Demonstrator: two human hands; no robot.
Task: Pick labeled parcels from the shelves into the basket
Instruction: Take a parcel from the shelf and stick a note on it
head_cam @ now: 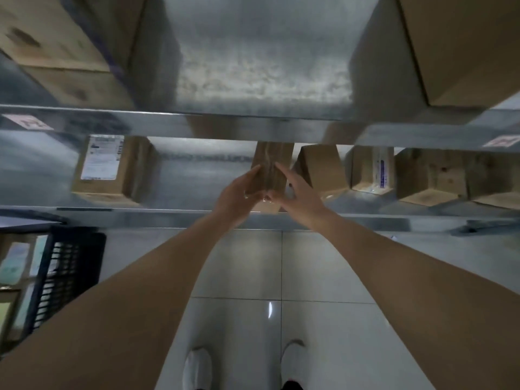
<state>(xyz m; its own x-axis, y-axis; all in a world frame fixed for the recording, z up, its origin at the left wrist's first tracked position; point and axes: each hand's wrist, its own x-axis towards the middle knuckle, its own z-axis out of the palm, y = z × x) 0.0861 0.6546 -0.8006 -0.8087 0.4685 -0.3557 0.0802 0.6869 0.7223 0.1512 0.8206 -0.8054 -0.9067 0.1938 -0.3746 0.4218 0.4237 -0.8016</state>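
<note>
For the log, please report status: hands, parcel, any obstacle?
Both hands, left and right, clasp small taped parcel on shelf. Neighbouring box close right. Basket lower left.

Head view: worn on the head, looking steeply down, facing the metal shelf (197,213) front edge, close.
Lower frame: tiled floor (239,263).

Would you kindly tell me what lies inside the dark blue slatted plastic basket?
The dark blue slatted plastic basket sits at the left edge; pale blurred parcels seem inside, but its wall and the frame edge hide the rest.
</note>
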